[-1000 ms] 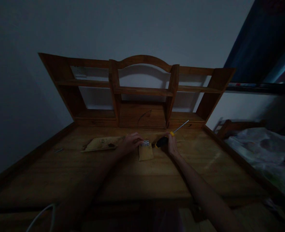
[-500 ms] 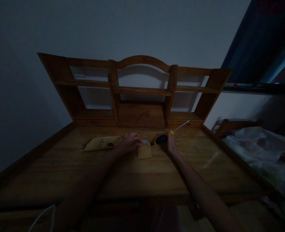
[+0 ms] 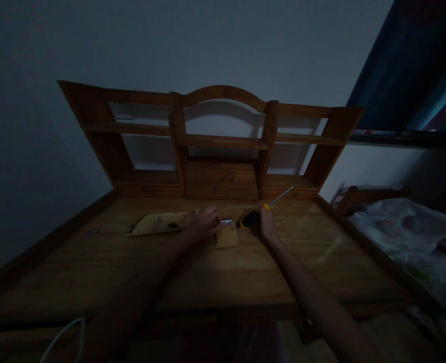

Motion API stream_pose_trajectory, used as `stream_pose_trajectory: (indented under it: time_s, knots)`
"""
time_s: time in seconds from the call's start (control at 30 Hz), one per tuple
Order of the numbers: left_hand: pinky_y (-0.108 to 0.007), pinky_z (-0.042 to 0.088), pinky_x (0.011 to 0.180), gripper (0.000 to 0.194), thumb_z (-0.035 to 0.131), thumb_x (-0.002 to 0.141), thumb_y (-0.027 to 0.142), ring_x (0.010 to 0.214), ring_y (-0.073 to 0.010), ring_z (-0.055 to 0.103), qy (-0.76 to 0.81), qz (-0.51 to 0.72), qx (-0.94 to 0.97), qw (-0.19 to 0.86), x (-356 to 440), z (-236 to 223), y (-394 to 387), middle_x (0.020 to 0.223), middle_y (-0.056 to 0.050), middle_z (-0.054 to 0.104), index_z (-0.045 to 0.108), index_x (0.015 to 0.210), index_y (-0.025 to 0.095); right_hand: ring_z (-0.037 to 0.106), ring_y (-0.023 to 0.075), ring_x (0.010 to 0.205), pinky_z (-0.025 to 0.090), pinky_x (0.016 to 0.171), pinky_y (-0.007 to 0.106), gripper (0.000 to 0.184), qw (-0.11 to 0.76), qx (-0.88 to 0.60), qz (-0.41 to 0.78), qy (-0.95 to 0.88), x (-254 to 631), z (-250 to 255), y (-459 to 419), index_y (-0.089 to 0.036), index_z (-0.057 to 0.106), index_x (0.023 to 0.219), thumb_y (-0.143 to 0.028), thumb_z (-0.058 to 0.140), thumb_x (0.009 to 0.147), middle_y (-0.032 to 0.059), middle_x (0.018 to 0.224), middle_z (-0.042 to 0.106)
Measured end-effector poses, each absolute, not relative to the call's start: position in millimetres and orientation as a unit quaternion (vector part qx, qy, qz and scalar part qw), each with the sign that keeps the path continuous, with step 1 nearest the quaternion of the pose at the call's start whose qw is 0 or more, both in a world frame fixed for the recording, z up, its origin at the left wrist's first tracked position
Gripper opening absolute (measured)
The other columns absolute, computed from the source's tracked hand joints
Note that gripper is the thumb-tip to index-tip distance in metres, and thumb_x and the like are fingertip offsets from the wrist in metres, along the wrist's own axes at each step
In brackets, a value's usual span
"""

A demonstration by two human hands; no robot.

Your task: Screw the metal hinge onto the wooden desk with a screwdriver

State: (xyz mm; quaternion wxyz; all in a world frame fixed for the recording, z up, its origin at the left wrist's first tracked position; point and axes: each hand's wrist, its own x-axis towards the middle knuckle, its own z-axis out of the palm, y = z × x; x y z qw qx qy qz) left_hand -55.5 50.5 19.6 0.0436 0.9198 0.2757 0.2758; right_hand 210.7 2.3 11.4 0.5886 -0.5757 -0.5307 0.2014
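The room is dim. On a wooden desk [image 3: 223, 272] lies a small wooden block [image 3: 227, 237] with a silver metal hinge [image 3: 226, 222] at its far edge. My left hand [image 3: 203, 224] rests with its fingers curled on the hinge and the block's left corner. My right hand [image 3: 267, 222] is closed round a screwdriver [image 3: 259, 214] with a black and yellow handle. Its steel shaft points up and to the right, away from the block.
A longer flat wooden piece [image 3: 162, 222] lies left of my left hand. A small metal bit [image 3: 91, 233] sits far left on the desk. A wooden shelf unit [image 3: 223, 143] stands at the desk's back. A bed with bedding [image 3: 408, 237] is at the right. A white cable [image 3: 62, 335] hangs at the bottom left.
My right hand has shifted the screwdriver slightly left and back, its handle end now close to the hinge. My left hand has stayed on the hinge and block.
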Motion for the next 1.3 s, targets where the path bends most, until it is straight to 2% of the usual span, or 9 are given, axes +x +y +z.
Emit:
stream_pose_trajectory:
  time_s: [0.2,0.4,0.6,0.83,1.07,1.3]
  knots:
    - [-0.034,0.045,0.082,0.007,0.056,0.095,0.023,0.095,-0.0226,0.056,0.307,0.201,0.928,-0.07,-48,22,46,0.1,-0.008,0.059,0.057,0.09,0.018,0.043,0.0159,0.06,0.033,0.057,0.03,0.045,0.592,-0.571,0.223,-0.523,211,9,5,-0.024,0.046,0.066,-0.061,0.042,0.091,-0.0024,0.06,0.044]
    - [-0.037,0.045,0.085,0.018,0.049,0.1,0.027,0.099,-0.0256,0.056,0.295,0.157,0.924,-0.186,-41,19,46,0.101,-0.011,0.06,0.061,0.097,0.015,0.042,0.0155,0.059,0.032,0.055,0.03,0.047,0.59,-0.578,0.239,-0.51,211,6,7,-0.024,0.046,0.066,-0.064,0.047,0.089,-0.0033,0.059,0.043]
    - [-0.039,0.044,0.089,0.024,0.051,0.102,0.035,0.099,-0.0253,0.055,0.279,0.19,0.928,-0.158,-43,18,48,0.1,-0.01,0.06,0.066,0.094,0.018,0.041,0.0153,0.058,0.032,0.056,0.029,0.047,0.586,-0.58,0.239,-0.513,211,7,7,-0.023,0.048,0.065,-0.065,0.047,0.088,-0.0039,0.058,0.042]
    - [-0.041,0.044,0.088,0.039,0.054,0.098,0.051,0.096,-0.0263,0.054,0.285,0.219,0.925,-0.12,-49,27,42,0.096,-0.01,0.057,0.067,0.084,0.017,0.041,0.0154,0.06,0.033,0.057,0.029,0.046,0.581,-0.582,0.233,-0.519,210,8,5,-0.023,0.048,0.064,-0.062,0.047,0.089,-0.0032,0.06,0.043]
    - [-0.043,0.044,0.09,0.014,0.052,0.095,0.025,0.096,-0.0264,0.052,0.247,0.197,0.942,-0.117,-53,40,31,0.098,-0.01,0.055,0.062,0.089,0.018,0.04,0.0149,0.059,0.03,0.057,0.029,0.048,0.573,-0.589,0.226,-0.523,210,10,4,-0.023,0.048,0.062,-0.062,0.046,0.09,-0.0039,0.057,0.039]
    - [-0.044,0.046,0.09,0.008,0.054,0.091,0.023,0.099,-0.0281,0.051,0.265,0.19,0.937,-0.128,-49,37,30,0.103,-0.012,0.056,0.061,0.094,0.018,0.04,0.0145,0.058,0.031,0.055,0.029,0.048,0.579,-0.585,0.23,-0.52,210,12,4,-0.023,0.048,0.063,-0.063,0.047,0.089,-0.0039,0.057,0.041]
